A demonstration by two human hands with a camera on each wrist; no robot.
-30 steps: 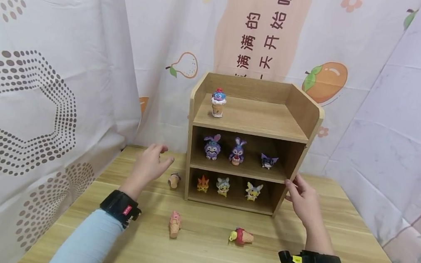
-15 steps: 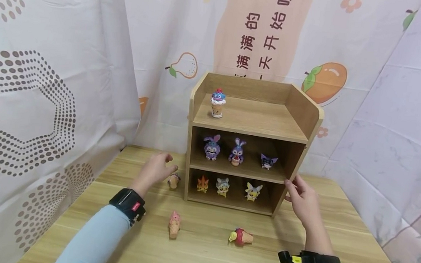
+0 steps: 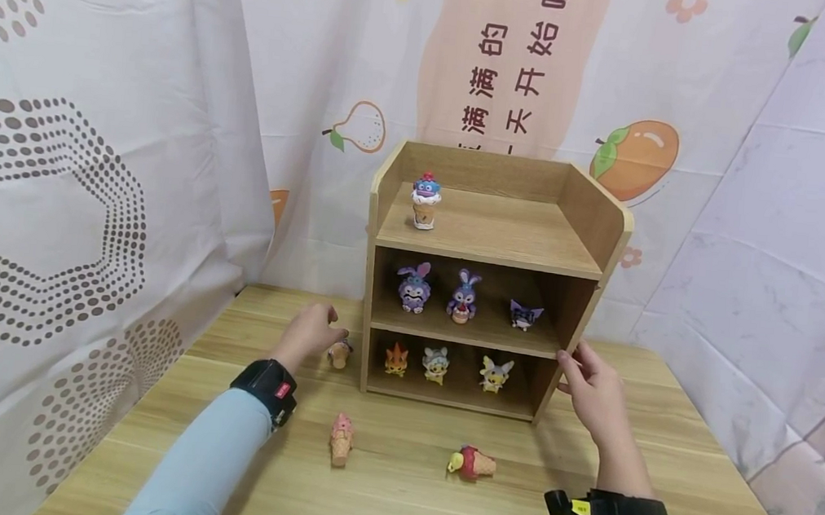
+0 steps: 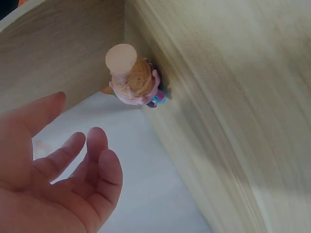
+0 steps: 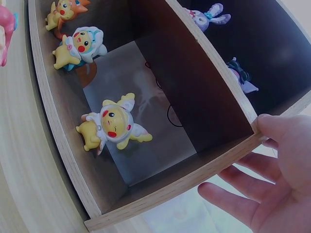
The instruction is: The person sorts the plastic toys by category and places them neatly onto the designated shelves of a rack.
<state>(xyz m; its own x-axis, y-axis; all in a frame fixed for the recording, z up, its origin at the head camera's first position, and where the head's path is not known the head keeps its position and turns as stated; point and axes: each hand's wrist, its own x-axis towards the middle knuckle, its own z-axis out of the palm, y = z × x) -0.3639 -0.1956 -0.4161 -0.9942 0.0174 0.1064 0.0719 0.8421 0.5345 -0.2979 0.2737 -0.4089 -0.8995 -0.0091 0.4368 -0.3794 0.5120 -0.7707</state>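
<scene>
My left hand (image 3: 308, 335) hovers over the table beside the wooden shelf (image 3: 489, 256), fingers loosely bent and holding nothing. Close to its fingertips lies an ice-cream-cone figurine (image 3: 339, 354). The left wrist view shows a gap between that hand (image 4: 73, 189) and the cone figurine (image 4: 133, 80), whose flat base faces the camera. At the shelf's right side, my right hand (image 3: 595, 392) holds the side panel (image 5: 194, 179), thumb on its front edge and fingers along the outside. Across the shelf's upper levels stand a blue-headed cone figurine (image 3: 425, 201) and several purple figurines (image 3: 462, 297).
Yellow and orange figurines (image 3: 436, 366) stand on the bottom level. In front of the shelf, a pink cone figurine (image 3: 341, 441) and a red-and-yellow cone figurine (image 3: 471, 463) lie on the wooden table (image 3: 390, 509). A patterned curtain (image 3: 300, 199) hangs behind.
My left hand has moved right and lowered toward the cone figurine beside the shelf, its fingers bending a little more. The right hand stays on the side panel.
</scene>
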